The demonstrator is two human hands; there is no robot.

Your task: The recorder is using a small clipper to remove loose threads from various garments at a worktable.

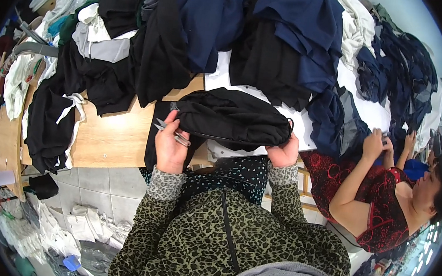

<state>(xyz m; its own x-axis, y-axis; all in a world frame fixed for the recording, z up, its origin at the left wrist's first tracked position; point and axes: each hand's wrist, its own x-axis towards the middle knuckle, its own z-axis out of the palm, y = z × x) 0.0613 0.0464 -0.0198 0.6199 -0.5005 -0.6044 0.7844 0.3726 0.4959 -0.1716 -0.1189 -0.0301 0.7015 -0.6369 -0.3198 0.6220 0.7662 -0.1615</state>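
Note:
A black garment [233,119] is stretched between my two hands above the table's near edge. My left hand [170,148] is closed around small metal thread snips [181,139], whose blades stick out to the left, while its fingertips pinch the garment's left end. At the other end, my right hand [284,153] grips the garment's edge; the fingers are partly hidden behind the cloth. A thin dark cord or loop [291,127] stands out by that end.
Black garments [163,50] and navy garments [302,35] are heaped along the far side of the wooden table [111,142]. White cloth [89,226] lies on the floor at the left. A co-worker in a red-and-black patterned top [382,202] handles navy cloth close on my right.

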